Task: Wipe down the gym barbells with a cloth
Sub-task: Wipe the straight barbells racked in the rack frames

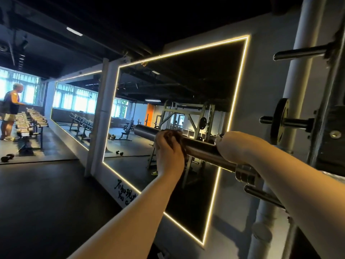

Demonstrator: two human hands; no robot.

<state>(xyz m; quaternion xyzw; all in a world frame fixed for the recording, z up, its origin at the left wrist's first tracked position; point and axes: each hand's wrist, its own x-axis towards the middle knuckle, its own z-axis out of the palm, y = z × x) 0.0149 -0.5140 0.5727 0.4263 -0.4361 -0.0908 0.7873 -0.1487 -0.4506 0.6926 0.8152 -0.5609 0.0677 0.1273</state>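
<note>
The only writing I can read is black brush-style lettering (125,191) on the white wall strip (110,178) along the lower left edge of the lit mirror (186,86). Its upper line is Chinese and begins 不如现, then a fourth character I cannot make out. Below it stands "You", then a letter like c; my left arm (134,215) hides the rest.

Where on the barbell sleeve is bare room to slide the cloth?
Bare barbell sleeve between the left hand with the cloth and the right hand; its tip beyond the left hand. Crowded past the right hand: collar, rack peg.
</note>
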